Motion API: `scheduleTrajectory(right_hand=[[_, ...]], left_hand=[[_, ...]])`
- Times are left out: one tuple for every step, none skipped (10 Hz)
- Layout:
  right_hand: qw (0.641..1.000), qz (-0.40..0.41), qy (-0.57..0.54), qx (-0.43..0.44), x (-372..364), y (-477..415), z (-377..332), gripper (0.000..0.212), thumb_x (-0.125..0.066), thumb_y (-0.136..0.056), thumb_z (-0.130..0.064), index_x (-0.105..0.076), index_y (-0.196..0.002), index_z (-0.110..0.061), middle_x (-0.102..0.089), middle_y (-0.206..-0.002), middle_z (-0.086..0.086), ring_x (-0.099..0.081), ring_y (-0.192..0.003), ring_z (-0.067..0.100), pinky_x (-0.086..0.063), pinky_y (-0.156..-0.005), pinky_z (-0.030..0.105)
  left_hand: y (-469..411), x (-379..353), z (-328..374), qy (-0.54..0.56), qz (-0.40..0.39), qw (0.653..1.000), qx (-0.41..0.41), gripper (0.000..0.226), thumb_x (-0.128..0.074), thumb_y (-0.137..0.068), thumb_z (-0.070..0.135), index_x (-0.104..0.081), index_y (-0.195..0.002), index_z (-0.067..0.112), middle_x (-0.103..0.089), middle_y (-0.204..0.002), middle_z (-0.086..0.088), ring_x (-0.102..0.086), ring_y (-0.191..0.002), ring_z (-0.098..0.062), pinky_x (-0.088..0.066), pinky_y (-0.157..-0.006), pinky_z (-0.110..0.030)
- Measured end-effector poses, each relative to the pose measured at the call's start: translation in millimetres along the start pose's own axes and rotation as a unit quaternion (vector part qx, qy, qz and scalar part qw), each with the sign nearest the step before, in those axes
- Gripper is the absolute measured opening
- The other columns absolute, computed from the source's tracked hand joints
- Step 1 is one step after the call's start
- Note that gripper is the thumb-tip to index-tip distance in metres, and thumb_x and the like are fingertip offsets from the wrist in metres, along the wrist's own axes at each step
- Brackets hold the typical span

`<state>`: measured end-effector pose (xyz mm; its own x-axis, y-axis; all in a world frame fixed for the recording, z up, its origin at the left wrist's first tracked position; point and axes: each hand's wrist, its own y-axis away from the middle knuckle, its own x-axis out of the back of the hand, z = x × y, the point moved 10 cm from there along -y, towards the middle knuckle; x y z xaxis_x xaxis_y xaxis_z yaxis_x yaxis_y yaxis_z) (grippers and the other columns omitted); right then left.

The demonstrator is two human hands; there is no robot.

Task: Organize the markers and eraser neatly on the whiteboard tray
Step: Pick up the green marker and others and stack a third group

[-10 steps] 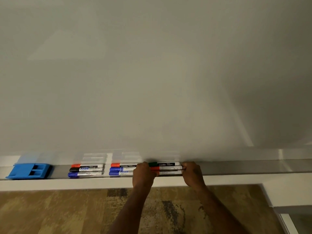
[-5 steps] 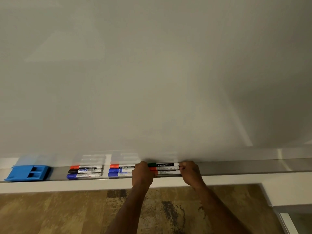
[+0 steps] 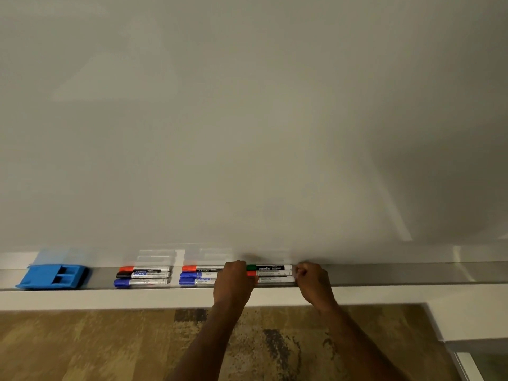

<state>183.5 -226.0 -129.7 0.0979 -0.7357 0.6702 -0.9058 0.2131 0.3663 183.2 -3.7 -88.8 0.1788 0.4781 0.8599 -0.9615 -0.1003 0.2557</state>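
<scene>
Three markers between both hands

Glossy whiteboard; brushed metal tray; blue plastic eraser; mottled carpet.

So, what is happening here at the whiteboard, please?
A person is tidying the whiteboard tray. The left hand and the right hand press on the two ends of a group of markers, green one on top, squaring them up. To the left lie two more groups of three markers, already in neat rows. The blue eraser sits at the far left of the tray.
</scene>
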Motion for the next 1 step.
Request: scheduleTrajectory(right_hand=[[0.997, 0.054, 0.003, 0.055, 13.0, 22.1, -11.5, 0.014, -0.052, -0.088, -0.010, -0.062, -0.081, -0.003, -0.063, -0.083, 0.006, -0.059, -0.076, 0.022, -0.039, -0.057, 0.022]], left_hand=[[23.0, 13.2, 9.4, 0.009, 0.031, 0.998, -0.045, 0.021, -0.050, -0.093, 0.035, -0.063, -0.103, 0.021, -0.068, -0.099, 0.000, -0.061, -0.079, -0.015, -0.053, -0.070, -0.031]])
